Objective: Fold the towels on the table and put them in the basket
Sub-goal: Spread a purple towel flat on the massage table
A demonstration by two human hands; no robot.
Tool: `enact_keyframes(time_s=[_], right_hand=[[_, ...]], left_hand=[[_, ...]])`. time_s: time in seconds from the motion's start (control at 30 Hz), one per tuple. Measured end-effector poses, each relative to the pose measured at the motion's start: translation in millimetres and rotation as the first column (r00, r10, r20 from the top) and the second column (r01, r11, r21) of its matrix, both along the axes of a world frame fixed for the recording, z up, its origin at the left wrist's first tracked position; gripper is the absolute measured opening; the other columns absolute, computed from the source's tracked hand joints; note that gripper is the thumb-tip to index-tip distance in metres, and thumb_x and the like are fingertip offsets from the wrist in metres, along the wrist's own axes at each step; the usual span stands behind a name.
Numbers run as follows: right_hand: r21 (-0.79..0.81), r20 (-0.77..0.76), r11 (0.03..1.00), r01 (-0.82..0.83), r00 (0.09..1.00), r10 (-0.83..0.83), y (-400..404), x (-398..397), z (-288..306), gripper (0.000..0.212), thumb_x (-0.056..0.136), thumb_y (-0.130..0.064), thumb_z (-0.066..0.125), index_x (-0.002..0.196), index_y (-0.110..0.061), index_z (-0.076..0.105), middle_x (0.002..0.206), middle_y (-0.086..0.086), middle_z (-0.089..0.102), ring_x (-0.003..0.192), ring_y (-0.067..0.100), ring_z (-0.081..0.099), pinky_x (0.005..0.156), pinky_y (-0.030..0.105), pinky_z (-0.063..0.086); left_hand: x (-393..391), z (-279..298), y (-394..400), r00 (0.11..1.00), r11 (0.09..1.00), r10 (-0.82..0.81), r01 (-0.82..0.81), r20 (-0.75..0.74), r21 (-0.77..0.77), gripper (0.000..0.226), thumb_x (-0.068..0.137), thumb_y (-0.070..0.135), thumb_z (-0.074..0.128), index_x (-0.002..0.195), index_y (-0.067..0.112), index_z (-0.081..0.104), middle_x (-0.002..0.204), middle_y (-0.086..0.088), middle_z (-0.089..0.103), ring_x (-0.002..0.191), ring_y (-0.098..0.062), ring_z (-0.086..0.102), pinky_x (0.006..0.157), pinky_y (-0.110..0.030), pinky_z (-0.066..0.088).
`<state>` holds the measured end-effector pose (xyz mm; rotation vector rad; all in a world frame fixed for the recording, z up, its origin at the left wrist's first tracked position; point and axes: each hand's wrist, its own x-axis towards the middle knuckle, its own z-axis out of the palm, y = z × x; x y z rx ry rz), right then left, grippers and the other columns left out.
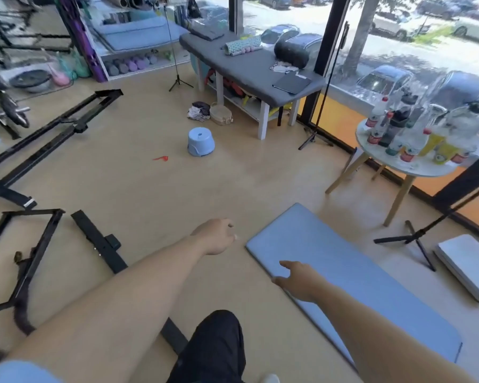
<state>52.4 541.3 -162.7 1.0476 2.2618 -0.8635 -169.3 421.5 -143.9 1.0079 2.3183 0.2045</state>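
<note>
Two bare arms reach forward over the floor. The left hand (215, 236) hangs with fingers loosely curled, holding nothing; the right hand (296, 280) is spread loosely above one blue mat (351, 275), also empty. Farther off stand one blue stool (201, 141), one woven basket (221, 114) whose contents cannot be made out, and beside it one heap of towels (198, 110) on the floor by the grey padded table (249, 64).

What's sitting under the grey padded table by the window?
Under the grey padded table a lower shelf holds red and yellow items, not identifiable. The tabletop hides the shelf's back part.
</note>
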Motion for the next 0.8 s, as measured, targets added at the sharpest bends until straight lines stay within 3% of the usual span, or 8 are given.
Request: enact_keyframes(time_s=[0.23,0.4,0.6,0.8], right_hand=[[0.003,0.038,0.982,-0.188,0.981,0.188,74.6,-119.8,-23.3,0.074,0.1,-0.055,0.047,0.16,-0.02,0.021,0.162,0.006,0.031,0.149,0.026,0.028,0.115,0.038,0.03],[0.04,0.065,0.971,-0.234,0.971,0.231,145.1,-248.8,-37.4,0.071,0.101,-0.052,0.049,0.158,-0.018,0.027,0.154,0.007,0.045,0.143,0.026,0.038,0.113,0.035,0.034],[0.043,0.006,0.984,-0.175,0.985,0.175,206.0,-400.9,-30.2,0.07,0.1,-0.044,0.055,0.158,-0.018,0.027,0.156,0.008,0.042,0.143,0.028,0.039,0.112,0.033,0.036],[-0.005,-0.053,0.99,-0.143,0.988,0.143,252.7,-534.0,-38.0,0.069,0.099,-0.042,0.057,0.158,-0.021,0.028,0.155,0.009,0.042,0.141,0.026,0.04,0.112,0.033,0.034]], left_hand=[[-105.5,-46.4,55.7,0.996,0.997,0.061,-0.057,0.07,-0.055,0.051,0.097,0.044,0.056,0.142,0.019,0.052,0.148,-0.007,0.052,0.136,-0.026,0.049,0.11,-0.033,0.04],[-230.6,-73.5,108.5,0.993,0.996,0.078,-0.073,0.092,-0.056,0.05,0.096,0.043,0.057,0.139,0.018,0.054,0.146,-0.007,0.054,0.133,-0.025,0.051,0.108,-0.033,0.042],[-376.5,-69.6,150.1,0.999,0.993,0.038,-0.033,0.038,-0.117,0.05,0.098,0.043,0.052,0.142,0.018,0.05,0.15,-0.005,0.049,0.136,-0.025,0.047,0.108,-0.032,0.039],[-489.9,-60.2,210.4,0.992,0.994,0.101,-0.098,0.076,-0.037,0.053,0.098,0.043,0.051,0.145,0.02,0.047,0.152,-0.002,0.047,0.136,-0.023,0.047,0.108,-0.032,0.04]])
